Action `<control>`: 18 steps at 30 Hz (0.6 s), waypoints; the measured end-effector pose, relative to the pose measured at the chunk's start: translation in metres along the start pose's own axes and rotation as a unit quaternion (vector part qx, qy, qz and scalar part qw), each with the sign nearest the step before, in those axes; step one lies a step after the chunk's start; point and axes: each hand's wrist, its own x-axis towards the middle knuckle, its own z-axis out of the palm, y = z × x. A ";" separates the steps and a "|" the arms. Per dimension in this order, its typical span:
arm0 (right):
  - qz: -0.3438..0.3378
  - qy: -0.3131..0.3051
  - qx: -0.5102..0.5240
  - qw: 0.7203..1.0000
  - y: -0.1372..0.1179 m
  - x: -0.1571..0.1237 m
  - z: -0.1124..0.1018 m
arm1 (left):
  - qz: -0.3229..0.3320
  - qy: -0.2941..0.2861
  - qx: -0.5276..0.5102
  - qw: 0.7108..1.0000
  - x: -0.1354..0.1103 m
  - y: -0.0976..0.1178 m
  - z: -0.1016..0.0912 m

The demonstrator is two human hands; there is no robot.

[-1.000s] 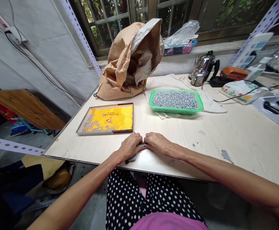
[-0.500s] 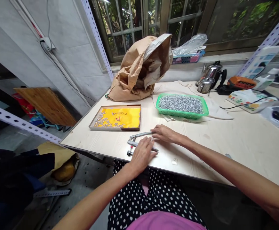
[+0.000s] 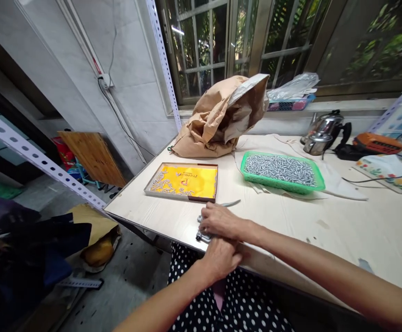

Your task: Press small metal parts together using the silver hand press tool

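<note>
Right hand [image 3: 221,222] curls closed over metal tool [image 3: 203,237], just before yellow tray [image 3: 180,197] printed "P"; left hand [image 3: 220,259] touches it, grip unclear.

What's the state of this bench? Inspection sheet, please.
Surface: pale wood-grain table, a few marks and scraps.
Job's things: grey metal hand tool at the near edge, mostly covered; brown-rimmed tray with yellow liner holding some small metal pieces; green plastic basket full of them.
Clutter: crumpled brown paper sack, steel kettle, white cloth under the basket.
Hands: right hand on the tool, left hand at the table edge against it; grip hidden.
Cables: black cable on the table at right; wall cable to a socket.
Surroundings: barred window, perforated shelf rail, wooden board by the wall.
</note>
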 end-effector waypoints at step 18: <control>0.197 0.238 0.060 0.949 0.060 -0.005 -0.055 | 0.045 0.041 -0.007 0.998 -0.004 -0.003 -0.003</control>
